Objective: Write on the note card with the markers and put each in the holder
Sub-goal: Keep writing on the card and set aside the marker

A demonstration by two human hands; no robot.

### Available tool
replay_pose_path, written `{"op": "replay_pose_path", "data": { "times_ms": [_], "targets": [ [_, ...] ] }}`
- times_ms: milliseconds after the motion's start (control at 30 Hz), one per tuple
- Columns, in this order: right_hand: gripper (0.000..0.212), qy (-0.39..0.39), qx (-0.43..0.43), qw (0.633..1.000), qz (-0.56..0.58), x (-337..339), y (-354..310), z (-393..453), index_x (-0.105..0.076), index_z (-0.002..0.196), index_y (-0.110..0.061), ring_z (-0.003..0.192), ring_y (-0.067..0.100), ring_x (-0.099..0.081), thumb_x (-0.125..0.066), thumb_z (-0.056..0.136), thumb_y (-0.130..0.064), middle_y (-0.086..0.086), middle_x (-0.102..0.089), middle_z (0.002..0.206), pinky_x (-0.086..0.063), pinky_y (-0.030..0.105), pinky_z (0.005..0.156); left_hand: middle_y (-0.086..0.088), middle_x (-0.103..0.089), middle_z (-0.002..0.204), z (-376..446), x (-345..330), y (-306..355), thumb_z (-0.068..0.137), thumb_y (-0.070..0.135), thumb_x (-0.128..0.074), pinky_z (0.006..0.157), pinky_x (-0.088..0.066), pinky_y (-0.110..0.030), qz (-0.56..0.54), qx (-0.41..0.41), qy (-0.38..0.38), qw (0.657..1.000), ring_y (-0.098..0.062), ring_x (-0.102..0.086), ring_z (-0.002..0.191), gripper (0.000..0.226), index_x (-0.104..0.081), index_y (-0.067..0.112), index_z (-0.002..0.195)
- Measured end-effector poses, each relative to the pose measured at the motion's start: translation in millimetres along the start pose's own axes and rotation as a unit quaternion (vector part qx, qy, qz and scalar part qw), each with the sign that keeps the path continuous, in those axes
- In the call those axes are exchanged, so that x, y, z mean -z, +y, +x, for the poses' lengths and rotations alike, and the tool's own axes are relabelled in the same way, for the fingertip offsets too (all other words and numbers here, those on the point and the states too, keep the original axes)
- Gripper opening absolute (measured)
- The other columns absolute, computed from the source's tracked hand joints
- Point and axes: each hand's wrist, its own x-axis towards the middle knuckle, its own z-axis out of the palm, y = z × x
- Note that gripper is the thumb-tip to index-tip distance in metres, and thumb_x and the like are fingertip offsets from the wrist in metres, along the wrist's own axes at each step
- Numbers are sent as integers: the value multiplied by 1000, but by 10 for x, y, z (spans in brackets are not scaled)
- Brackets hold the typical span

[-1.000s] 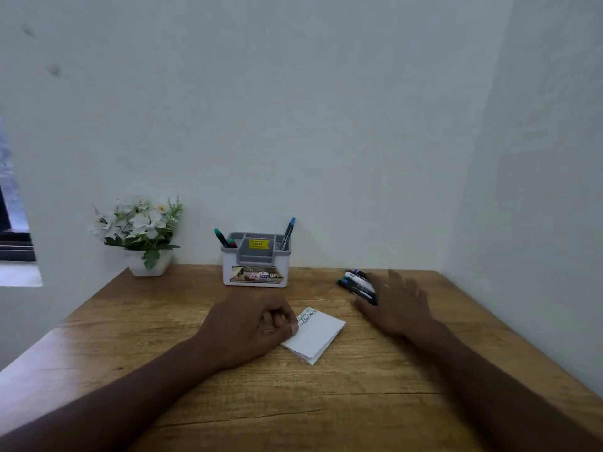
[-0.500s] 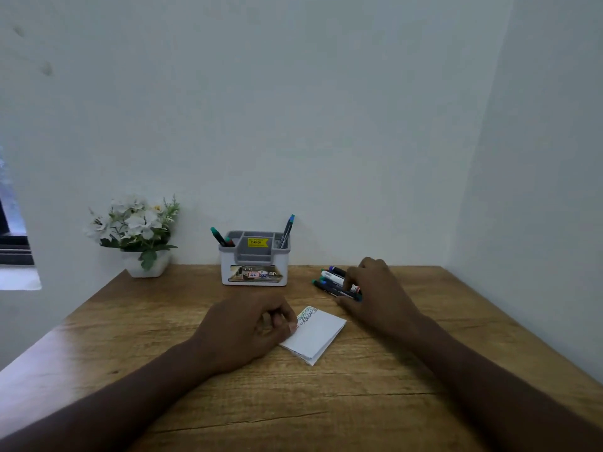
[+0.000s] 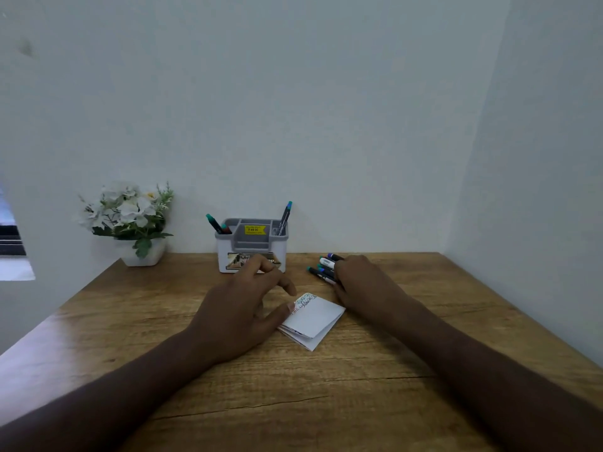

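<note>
Uncurled from its fist, left hand (image 3: 243, 308) now thumb-pins the note card (image 3: 311, 319); right hand (image 3: 365, 285) clasps the loose markers (image 3: 323, 270) and should single one out cleanly.

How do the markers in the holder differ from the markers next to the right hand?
The markers in the holder stand upright or leaning, spread over its end compartments; the markers on the table lie flat in one tight bunch. The right hand touches the table bunch; no hand touches those in the holder. Both groups have dark barrels.
</note>
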Motion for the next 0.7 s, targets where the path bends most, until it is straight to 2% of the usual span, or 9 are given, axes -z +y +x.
{"op": "replay_pose_path", "data": {
  "times_ms": [233, 300, 333, 400, 433, 500, 533, 600, 700],
  "targets": [
    [25, -34, 19, 999, -12, -66, -27, 69, -68, 125, -10, 106, 23, -66, -50, 109, -17, 12, -67, 124, -38, 27, 75, 29, -43, 120, -18, 1, 12, 91, 58, -66, 58, -46, -15, 19, -10, 19, 1000, -1, -64, 74, 23, -59, 49, 111],
    [23, -8, 19, 1000, 12, -2, -33, 41, -68, 122, -11, 98, 21, -64, -52, 109, -20, 11, -66, 120, -39, 27, 75, 29, -45, 116, -18, 4, 14, 92, 59, -63, 57, -44, -14, 23, -9, 30, 999, 0, -64, 76, 23, -58, 49, 112],
    [19, 34, 13, 998, 53, 47, -27, 12, -68, 116, -13, 91, 19, -61, -55, 108, -24, 9, -67, 114, -39, 26, 74, 28, -47, 115, -18, 3, 15, 93, 61, -59, 58, -45, -15, 28, -5, 38, 999, 1, -63, 77, 25, -57, 49, 115],
    [15, 135, -9, 969, 207, 152, -40, -89, -65, 102, -15, 78, 17, -62, -61, 105, -29, 3, -71, 95, -43, 27, 67, 27, -50, 113, -18, -10, -4, 94, 65, -50, 62, -48, -20, 24, 19, 56, 998, 3, -62, 78, 36, -51, 47, 125],
    [14, 158, -24, 933, 323, 204, -80, -159, -62, 100, -15, 72, 17, -66, -64, 104, -28, 2, -74, 86, -47, 27, 66, 26, -52, 113, -17, -16, -16, 95, 67, -45, 65, -50, -22, 12, 35, 65, 997, 3, -62, 80, 41, -48, 46, 130],
    [16, 121, -41, 842, 525, 291, -253, -312, -63, 101, -9, 65, 16, -70, -65, 103, -24, 6, -77, 80, -57, 32, 69, 26, -54, 115, -12, -22, -28, 98, 70, -33, 73, -49, -23, -18, 53, 76, 996, 3, -61, 91, 50, -45, 40, 136],
    [14, 94, -36, 816, 570, 298, -353, -361, -64, 103, -7, 67, 15, -73, -68, 102, -21, 7, -79, 81, -61, 33, 71, 25, -55, 117, -12, -16, -24, 100, 69, -28, 79, -48, -23, -27, 49, 76, 996, 3, -58, 99, 52, -46, 38, 138],
    [13, 78, -17, 813, 576, 235, -505, -401, -71, 105, -13, 78, 13, -78, -76, 96, -21, 3, -81, 87, -64, 31, 76, 22, -56, 117, -20, -1, 8, 105, 63, -22, 88, -46, -26, -29, 14, 57, 998, 1, -52, 109, 51, -51, 36, 136],
    [16, 93, -9, 824, 558, 133, -576, -418, -78, 99, -24, 83, 13, -77, -85, 86, -27, -3, -81, 88, -64, 28, 77, 17, -58, 101, -23, -5, 38, 109, 54, -21, 81, -46, -31, -31, -42, 16, 999, -4, -52, 95, 41, -57, 33, 113]
  ]
}}
